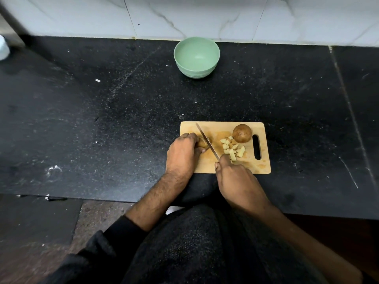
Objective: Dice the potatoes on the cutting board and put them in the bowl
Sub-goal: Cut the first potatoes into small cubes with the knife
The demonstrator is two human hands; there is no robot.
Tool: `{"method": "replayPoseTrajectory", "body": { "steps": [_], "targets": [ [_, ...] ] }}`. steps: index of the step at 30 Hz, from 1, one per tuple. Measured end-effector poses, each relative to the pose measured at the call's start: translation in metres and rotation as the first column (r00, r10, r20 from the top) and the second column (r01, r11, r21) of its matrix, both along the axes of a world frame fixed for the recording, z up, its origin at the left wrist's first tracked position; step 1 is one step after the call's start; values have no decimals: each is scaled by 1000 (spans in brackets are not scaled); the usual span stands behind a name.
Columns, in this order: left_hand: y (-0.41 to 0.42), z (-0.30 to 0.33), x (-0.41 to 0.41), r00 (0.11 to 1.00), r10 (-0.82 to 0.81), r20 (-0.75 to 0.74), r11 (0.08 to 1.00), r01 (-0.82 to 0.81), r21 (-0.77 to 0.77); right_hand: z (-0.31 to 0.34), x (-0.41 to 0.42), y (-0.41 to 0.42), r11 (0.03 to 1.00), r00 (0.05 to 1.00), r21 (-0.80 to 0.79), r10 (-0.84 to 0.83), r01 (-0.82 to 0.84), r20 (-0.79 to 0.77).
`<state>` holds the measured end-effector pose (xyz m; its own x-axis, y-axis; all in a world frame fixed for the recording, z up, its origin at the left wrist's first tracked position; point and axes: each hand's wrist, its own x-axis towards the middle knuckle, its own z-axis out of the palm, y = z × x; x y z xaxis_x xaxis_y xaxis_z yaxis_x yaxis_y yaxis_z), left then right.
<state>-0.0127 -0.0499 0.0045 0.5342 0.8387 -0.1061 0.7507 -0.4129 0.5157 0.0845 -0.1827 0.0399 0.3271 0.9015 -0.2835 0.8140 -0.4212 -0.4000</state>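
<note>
My left hand is curled over a potato piece at the left end of the board, fingers bent down on top of it, holding it steady against the wood. My right hand is wrapped round the knife handle, which is hidden inside my fist, just below centre of the frame. The knife runs diagonally up and to the left from that fist, its blade lying against the piece right beside my left fingertips, tip pointing at the board's far edge.

Just right of the blade, mid-board, sits a loose heap of pale dice, some touching, a few scattered at the edges. Above and right of them, 1 brown potato rests near the board's handle slot, skin side showing; I cannot tell whether it is whole or a half.

The green bowl stands well apart at the top centre of the frame, close to the white marble wall, on the black counter. Nothing diced shows inside it. My dark sleeves fill the bottom of the frame.
</note>
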Motion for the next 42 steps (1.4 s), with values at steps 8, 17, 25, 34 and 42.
{"method": "replayPoseTrajectory", "body": {
  "steps": [8,17,25,34,42],
  "targets": [
    [6,-8,-12,991,-11,132,998,19,-58,0,-7,7,998,999,-53,23,-24,-26],
    [3,-4,-10,993,-40,106,999,41,0,8,-14,15,984,1000,-181,8,-2,30],
    [5,6,-2,999,-41,-8,999,41,-30,18,-14,22,976,1000,-220,-3,8,26],
    [5,9,3,998,-31,-55,999,30,-14,13,-10,24,974,1000,-225,7,-12,-23],
    [3,5,3,999,-7,-39,1000,6,-24,6,-8,30,991,1000,-137,5,-8,-17]
  ]
}}
